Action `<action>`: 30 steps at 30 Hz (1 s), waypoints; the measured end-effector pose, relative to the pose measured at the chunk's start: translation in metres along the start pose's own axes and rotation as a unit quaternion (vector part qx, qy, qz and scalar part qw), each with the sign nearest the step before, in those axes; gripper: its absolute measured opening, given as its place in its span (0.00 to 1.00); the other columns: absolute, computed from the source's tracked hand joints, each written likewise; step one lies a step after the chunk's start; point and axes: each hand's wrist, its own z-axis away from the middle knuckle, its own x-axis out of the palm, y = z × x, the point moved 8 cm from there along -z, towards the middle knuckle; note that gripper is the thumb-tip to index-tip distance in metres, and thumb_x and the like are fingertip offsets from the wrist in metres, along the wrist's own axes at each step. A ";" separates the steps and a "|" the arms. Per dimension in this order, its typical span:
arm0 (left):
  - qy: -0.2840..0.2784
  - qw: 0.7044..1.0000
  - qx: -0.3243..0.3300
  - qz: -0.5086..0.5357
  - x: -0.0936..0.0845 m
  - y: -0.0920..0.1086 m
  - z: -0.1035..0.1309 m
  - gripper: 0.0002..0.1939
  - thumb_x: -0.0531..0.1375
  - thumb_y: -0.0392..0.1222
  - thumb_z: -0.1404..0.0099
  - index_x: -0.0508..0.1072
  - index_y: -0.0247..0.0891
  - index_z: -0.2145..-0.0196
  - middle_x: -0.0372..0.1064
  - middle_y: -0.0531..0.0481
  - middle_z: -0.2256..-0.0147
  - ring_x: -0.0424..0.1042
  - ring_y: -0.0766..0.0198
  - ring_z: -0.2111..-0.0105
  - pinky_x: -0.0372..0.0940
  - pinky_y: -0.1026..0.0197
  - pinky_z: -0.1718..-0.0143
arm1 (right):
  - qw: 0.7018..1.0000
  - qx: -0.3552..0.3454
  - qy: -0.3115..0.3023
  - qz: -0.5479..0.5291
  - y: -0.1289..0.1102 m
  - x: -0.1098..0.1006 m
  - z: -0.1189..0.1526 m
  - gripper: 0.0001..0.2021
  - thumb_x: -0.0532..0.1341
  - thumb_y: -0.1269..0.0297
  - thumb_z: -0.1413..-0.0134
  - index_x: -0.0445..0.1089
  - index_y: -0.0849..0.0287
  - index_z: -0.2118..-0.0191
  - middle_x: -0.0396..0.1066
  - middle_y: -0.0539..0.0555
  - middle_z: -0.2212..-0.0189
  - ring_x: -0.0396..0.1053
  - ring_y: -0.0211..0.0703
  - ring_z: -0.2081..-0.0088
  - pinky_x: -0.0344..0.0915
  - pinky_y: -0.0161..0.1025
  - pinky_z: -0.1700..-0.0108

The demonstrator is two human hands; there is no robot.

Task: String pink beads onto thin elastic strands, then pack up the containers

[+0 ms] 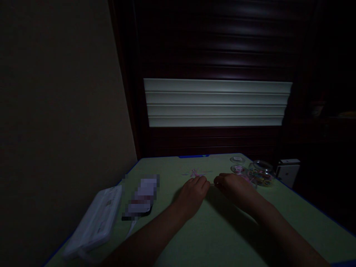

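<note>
Over the middle of the green table (pixel 178 237), my left hand (pixel 194 193) is closed, its fingers curled on one end of a thin pale strip (pixel 212 184). The other end sits in the pinched fingers of my right hand (pixel 232 187). Only a short length of the strip shows in the gap between my hands, and its material is too dark to tell. Just beyond my fingers lies a small loose pile of thin pink and white pieces (pixel 195 172). Partly behind my right hand is a clear container (pixel 251 181) with pinkish contents.
At the right stands a clear round jar (pixel 260 174) with colourful band-like pieces; a small clear dish (pixel 238 169) and a clear lid (pixel 237 160) are near it. A white power-strip-like box (pixel 96 218) and a blurred-out flat object (pixel 143 196) with a cable lie left.
</note>
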 end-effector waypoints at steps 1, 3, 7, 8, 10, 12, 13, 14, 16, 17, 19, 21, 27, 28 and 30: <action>0.000 1.000 0.000 -0.002 0.001 0.000 0.000 0.08 0.48 0.29 0.36 0.62 0.36 0.60 0.62 0.48 0.61 0.63 0.60 0.60 0.62 0.57 0.58 | 1.000 -0.001 0.001 0.002 0.000 0.000 0.000 0.11 0.50 0.70 0.43 0.68 0.59 0.69 0.71 0.54 0.71 0.68 0.38 0.70 0.52 0.32 0.73; -0.002 1.000 0.001 -0.007 0.002 0.000 0.000 0.07 0.49 0.30 0.36 0.62 0.36 0.61 0.62 0.48 0.62 0.63 0.60 0.61 0.62 0.57 0.59 | 1.000 -0.004 0.002 0.007 0.000 0.001 0.000 0.11 0.50 0.70 0.43 0.68 0.60 0.70 0.71 0.54 0.71 0.68 0.38 0.71 0.51 0.32 0.73; -0.007 1.000 0.001 -0.009 0.003 0.000 0.000 0.07 0.49 0.30 0.36 0.62 0.36 0.62 0.62 0.49 0.63 0.63 0.60 0.62 0.62 0.58 0.59 | 1.000 -0.007 0.000 0.015 -0.002 -0.001 0.000 0.12 0.49 0.70 0.42 0.68 0.60 0.71 0.71 0.54 0.71 0.68 0.37 0.71 0.51 0.32 0.73; -0.007 1.000 0.002 -0.009 0.002 0.000 0.000 0.07 0.49 0.30 0.36 0.62 0.36 0.62 0.62 0.49 0.63 0.63 0.60 0.62 0.62 0.58 0.60 | 1.000 -0.007 0.000 0.017 -0.002 -0.001 0.000 0.12 0.49 0.70 0.42 0.68 0.60 0.70 0.71 0.54 0.71 0.68 0.37 0.72 0.51 0.32 0.73; -0.007 1.000 0.001 -0.011 0.002 0.000 -0.001 0.06 0.49 0.30 0.36 0.62 0.36 0.62 0.62 0.49 0.63 0.63 0.60 0.62 0.62 0.57 0.60 | 1.000 -0.004 -0.001 0.022 -0.003 -0.002 -0.001 0.12 0.49 0.70 0.42 0.69 0.60 0.70 0.71 0.54 0.71 0.68 0.37 0.72 0.51 0.32 0.73; -0.009 1.000 0.001 -0.011 0.002 0.000 -0.001 0.06 0.48 0.30 0.35 0.62 0.36 0.63 0.62 0.49 0.63 0.63 0.60 0.62 0.62 0.57 0.60 | 1.000 -0.002 -0.001 0.029 -0.002 -0.002 -0.001 0.12 0.49 0.70 0.42 0.69 0.60 0.70 0.71 0.54 0.71 0.68 0.38 0.71 0.51 0.33 0.73; -0.010 1.000 0.000 -0.010 0.002 0.000 0.000 0.06 0.48 0.30 0.35 0.62 0.36 0.63 0.62 0.49 0.64 0.63 0.60 0.62 0.62 0.57 0.60 | 0.999 -0.001 -0.001 0.032 -0.002 -0.002 -0.001 0.12 0.49 0.70 0.42 0.69 0.59 0.69 0.71 0.54 0.71 0.68 0.38 0.71 0.51 0.33 0.73; -0.012 1.000 0.000 -0.007 0.002 0.000 0.000 0.06 0.48 0.30 0.35 0.62 0.36 0.63 0.62 0.50 0.64 0.63 0.60 0.62 0.62 0.57 0.60 | 0.999 0.000 -0.001 0.036 -0.002 -0.002 -0.001 0.12 0.49 0.70 0.43 0.69 0.59 0.69 0.71 0.54 0.70 0.68 0.38 0.71 0.51 0.33 0.73; -0.013 1.000 0.001 -0.002 0.002 -0.001 0.000 0.07 0.49 0.30 0.36 0.62 0.37 0.62 0.62 0.50 0.63 0.63 0.60 0.62 0.62 0.57 0.60 | 0.999 0.003 -0.001 0.044 -0.001 -0.002 -0.001 0.11 0.50 0.71 0.43 0.69 0.59 0.69 0.71 0.53 0.70 0.68 0.38 0.71 0.51 0.33 0.73; -0.012 1.000 0.000 0.000 0.002 -0.001 0.000 0.07 0.49 0.30 0.36 0.62 0.37 0.62 0.62 0.50 0.63 0.63 0.60 0.62 0.62 0.57 0.60 | 0.999 0.004 -0.002 0.049 0.000 -0.002 -0.001 0.11 0.50 0.71 0.44 0.69 0.59 0.69 0.71 0.53 0.70 0.68 0.38 0.71 0.51 0.33 0.73; -0.010 1.000 0.000 0.001 0.002 -0.001 0.000 0.07 0.49 0.29 0.36 0.62 0.37 0.61 0.63 0.49 0.62 0.63 0.60 0.61 0.62 0.57 0.59 | 0.998 0.007 -0.003 0.058 0.002 -0.002 -0.002 0.10 0.51 0.72 0.44 0.68 0.59 0.69 0.71 0.53 0.70 0.68 0.39 0.71 0.52 0.33 0.73; -0.009 1.000 -0.001 0.001 0.002 -0.001 0.000 0.08 0.49 0.29 0.36 0.62 0.36 0.61 0.63 0.49 0.62 0.64 0.60 0.61 0.62 0.57 0.59 | 0.998 0.014 -0.002 0.067 0.006 -0.002 -0.002 0.10 0.51 0.73 0.45 0.68 0.59 0.69 0.71 0.54 0.70 0.68 0.39 0.71 0.52 0.33 0.72; -0.010 1.000 -0.001 -0.003 0.003 -0.001 0.000 0.08 0.49 0.29 0.36 0.62 0.36 0.60 0.63 0.49 0.62 0.64 0.60 0.60 0.62 0.57 0.59 | 0.994 0.053 0.011 0.094 0.028 -0.011 0.002 0.08 0.53 0.75 0.50 0.68 0.60 0.69 0.70 0.55 0.69 0.68 0.42 0.68 0.54 0.34 0.70; -0.011 1.000 -0.001 -0.004 0.003 -0.001 0.000 0.09 0.49 0.29 0.36 0.62 0.36 0.60 0.63 0.49 0.62 0.64 0.60 0.60 0.62 0.57 0.59 | 0.993 0.065 0.015 0.098 0.033 -0.014 0.003 0.07 0.53 0.75 0.50 0.68 0.60 0.69 0.70 0.55 0.69 0.68 0.43 0.68 0.54 0.35 0.70; -0.011 1.000 -0.001 -0.005 0.004 -0.001 0.000 0.09 0.50 0.29 0.36 0.62 0.36 0.60 0.63 0.49 0.61 0.64 0.60 0.60 0.62 0.57 0.58 | 0.990 0.087 0.021 0.105 0.042 -0.019 0.006 0.07 0.53 0.74 0.49 0.68 0.60 0.69 0.70 0.56 0.70 0.68 0.44 0.69 0.54 0.35 0.70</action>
